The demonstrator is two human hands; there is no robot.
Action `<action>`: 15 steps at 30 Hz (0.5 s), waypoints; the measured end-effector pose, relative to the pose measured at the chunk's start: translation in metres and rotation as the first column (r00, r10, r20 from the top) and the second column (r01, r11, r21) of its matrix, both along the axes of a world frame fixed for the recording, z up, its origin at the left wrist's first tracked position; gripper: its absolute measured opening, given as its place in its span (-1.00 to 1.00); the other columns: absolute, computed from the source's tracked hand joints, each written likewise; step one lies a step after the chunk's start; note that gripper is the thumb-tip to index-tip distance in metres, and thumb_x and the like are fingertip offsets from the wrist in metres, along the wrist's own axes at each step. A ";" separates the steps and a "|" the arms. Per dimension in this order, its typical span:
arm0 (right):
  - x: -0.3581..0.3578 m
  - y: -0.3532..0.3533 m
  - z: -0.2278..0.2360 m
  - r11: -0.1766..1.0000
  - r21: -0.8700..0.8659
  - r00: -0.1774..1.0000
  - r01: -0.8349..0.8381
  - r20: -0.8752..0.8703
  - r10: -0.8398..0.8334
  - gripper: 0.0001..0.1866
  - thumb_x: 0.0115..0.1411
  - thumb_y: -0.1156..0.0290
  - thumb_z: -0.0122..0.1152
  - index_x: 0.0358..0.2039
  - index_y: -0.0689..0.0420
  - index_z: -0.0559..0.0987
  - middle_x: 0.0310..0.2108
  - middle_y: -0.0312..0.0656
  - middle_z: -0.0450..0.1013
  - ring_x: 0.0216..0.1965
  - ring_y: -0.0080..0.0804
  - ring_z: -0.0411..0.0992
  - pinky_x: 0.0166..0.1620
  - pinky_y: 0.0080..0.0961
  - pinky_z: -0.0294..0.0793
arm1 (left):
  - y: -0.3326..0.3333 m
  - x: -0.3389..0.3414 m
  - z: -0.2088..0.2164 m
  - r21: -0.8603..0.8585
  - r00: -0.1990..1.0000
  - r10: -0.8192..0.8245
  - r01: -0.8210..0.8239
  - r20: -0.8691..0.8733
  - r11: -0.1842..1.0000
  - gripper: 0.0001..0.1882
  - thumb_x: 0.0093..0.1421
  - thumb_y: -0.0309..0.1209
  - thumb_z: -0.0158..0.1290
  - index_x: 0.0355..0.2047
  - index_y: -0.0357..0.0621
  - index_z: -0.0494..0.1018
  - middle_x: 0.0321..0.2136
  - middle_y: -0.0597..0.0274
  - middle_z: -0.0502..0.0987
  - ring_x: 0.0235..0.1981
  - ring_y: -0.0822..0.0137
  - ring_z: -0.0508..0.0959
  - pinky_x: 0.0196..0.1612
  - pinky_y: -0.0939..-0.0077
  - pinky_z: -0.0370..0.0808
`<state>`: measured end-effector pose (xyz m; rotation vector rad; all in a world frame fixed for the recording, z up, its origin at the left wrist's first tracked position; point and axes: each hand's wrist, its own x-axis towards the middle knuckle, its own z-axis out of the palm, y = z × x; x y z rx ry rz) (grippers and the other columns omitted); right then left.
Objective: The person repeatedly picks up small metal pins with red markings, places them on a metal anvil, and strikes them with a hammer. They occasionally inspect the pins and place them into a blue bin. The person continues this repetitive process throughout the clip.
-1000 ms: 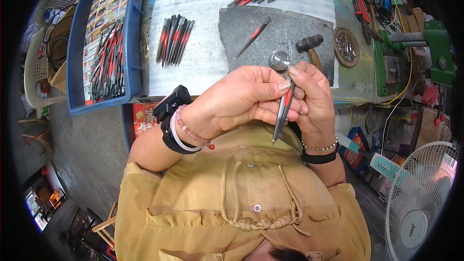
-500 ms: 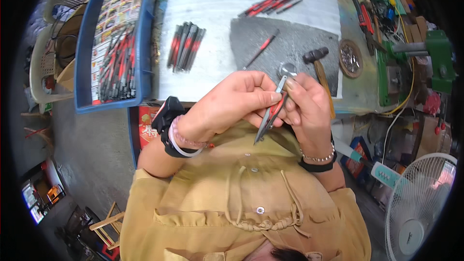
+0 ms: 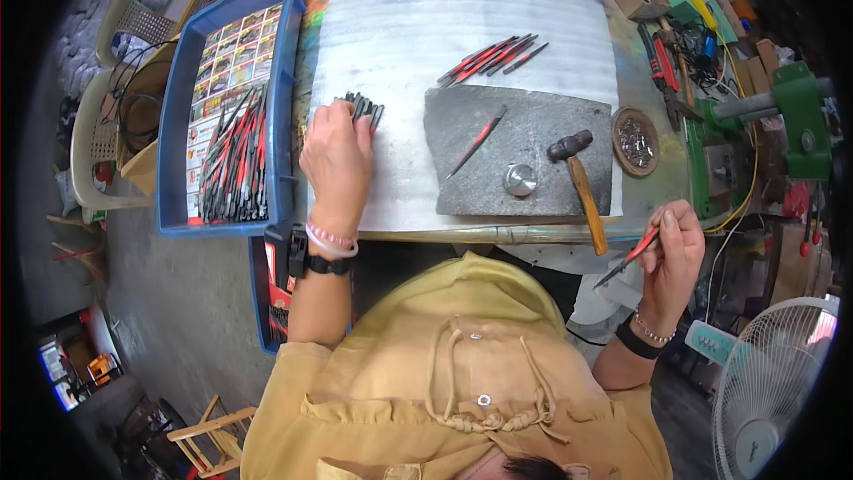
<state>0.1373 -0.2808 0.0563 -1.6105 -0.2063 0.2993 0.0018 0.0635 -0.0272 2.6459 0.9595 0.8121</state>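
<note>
Across the cluttered workbench's white foam sheet (image 3: 533,18), the left hand (image 3: 336,156) closes on a small pile of dark tools (image 3: 364,107), while the right hand (image 3: 673,253) pinches a red-handled tool (image 3: 627,260) beyond the bench edge.

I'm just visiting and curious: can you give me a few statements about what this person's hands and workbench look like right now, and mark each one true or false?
1. The left hand rests on a small pile of dark tools. True.
2. The right hand holds the hammer. False: it holds a red-handled tool; the hammer lies on the grey slab.
3. The blue tray lies at the person's left. True.
4. The slab is bare. False: a single tool and a round metal piece lie there too.
</note>
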 end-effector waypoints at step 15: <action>0.021 -0.019 -0.024 1.000 -0.010 0.995 -0.025 -0.097 0.024 -0.86 0.31 0.40 0.07 -0.41 0.11 0.43 -0.59 -0.39 0.32 -0.73 -0.78 0.14 -0.68 -0.80 0.08 | -0.080 0.051 0.020 -0.188 0.911 -0.411 0.396 -0.047 0.899 -0.82 0.08 -0.47 0.17 -0.42 -0.21 0.37 -0.50 0.02 0.48 -0.47 -0.05 0.50 -0.41 0.17 0.44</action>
